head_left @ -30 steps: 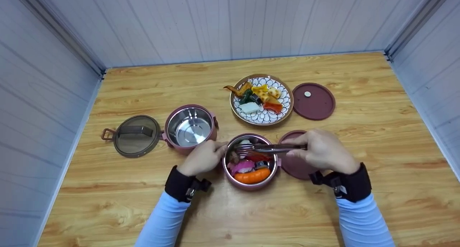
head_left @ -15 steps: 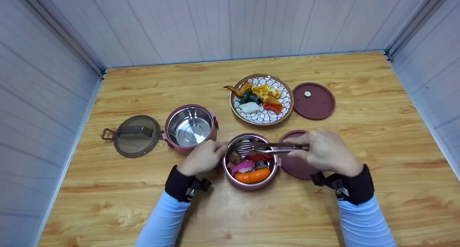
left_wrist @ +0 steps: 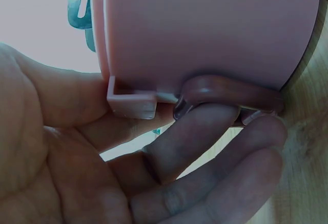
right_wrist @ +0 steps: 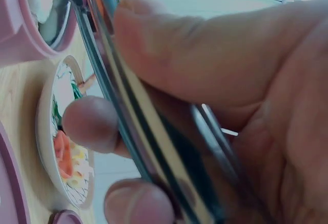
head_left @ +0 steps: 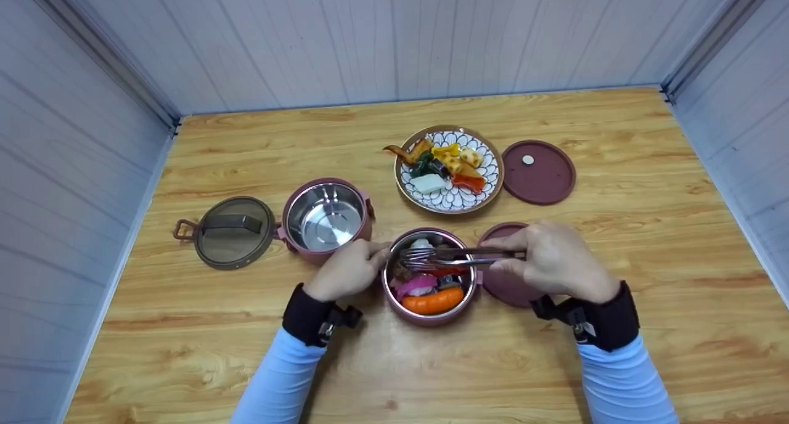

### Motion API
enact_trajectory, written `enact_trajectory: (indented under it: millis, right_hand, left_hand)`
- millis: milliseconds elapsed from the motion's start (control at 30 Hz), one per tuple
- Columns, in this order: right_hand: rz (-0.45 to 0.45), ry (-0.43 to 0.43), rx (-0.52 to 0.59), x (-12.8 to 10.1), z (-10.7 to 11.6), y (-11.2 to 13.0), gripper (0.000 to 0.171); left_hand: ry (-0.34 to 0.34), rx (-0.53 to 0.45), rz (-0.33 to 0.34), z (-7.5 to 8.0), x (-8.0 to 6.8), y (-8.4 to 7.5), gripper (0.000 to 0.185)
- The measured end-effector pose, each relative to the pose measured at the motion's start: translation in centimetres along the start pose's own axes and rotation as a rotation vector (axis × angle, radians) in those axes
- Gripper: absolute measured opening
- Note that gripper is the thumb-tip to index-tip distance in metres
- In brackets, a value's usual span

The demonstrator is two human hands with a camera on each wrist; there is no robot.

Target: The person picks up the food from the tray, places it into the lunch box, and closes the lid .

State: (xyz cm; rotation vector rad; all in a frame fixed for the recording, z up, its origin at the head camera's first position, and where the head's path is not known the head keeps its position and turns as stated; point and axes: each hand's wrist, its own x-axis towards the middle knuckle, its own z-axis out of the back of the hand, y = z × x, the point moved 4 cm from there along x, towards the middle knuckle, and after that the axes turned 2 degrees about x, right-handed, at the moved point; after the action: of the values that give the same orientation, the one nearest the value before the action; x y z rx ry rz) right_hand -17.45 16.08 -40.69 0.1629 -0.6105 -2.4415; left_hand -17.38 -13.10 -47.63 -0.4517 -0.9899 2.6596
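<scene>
A pink round food container [head_left: 429, 319] with a steel lining stands at the table's middle. Inside lie an orange sausage-shaped piece [head_left: 433, 302], a pink-topped sushi piece [head_left: 418, 286] and other play food. My left hand [head_left: 346, 271] holds the container's left side; in the left wrist view its fingers curl at the dark red side handle [left_wrist: 230, 92], with the thumb by the rim. My right hand [head_left: 555, 260] grips metal tongs [right_wrist: 146, 112] between thumb and fingers. Their fork-like tips reach into the container over the food, and whether they hold a piece I cannot tell.
A second pink container [head_left: 327, 251], its steel inside bare, stands at left beside a dark see-through lid [head_left: 228, 248]. Behind is a patterned plate [head_left: 453, 201] of play food. Two maroon discs lie at right, one [head_left: 545, 183] by the plate, one [head_left: 508, 288] partly under my right hand.
The tongs' tips open a little half a second ago, then dip slightly left and nearer, over the brown piece. My left hand and the container stay in place.
</scene>
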Motion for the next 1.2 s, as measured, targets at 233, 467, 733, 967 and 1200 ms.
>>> enact_trajectory:
  millis: [233,467,733,967,1200]
  right_hand:
    - [-0.006,0.009,0.033,0.1,-0.3,0.1,0.025]
    - [-0.021,0.032,0.037,0.0,-0.1,-0.1,0.029]
    - [-0.067,-0.105,0.027,-1.0,1.7,-1.8,0.039]
    - [-0.184,-0.344,-0.063,-1.1,2.6,-5.0,0.042]
    - [-0.326,-0.391,-0.134,-0.4,1.7,-7.4,0.048]
  left_hand:
    - [-0.008,0.014,-0.021,0.0,0.0,-0.1,0.037]
    - [-0.003,0.005,-0.014,0.0,0.0,-0.1,0.031]
    - [-0.002,0.003,-0.023,0.0,0.1,0.0,0.032]
    - [0.002,0.005,-0.021,0.0,0.1,0.0,0.028]
    - [-0.005,0.005,-0.011,0.1,0.0,0.0,0.027]
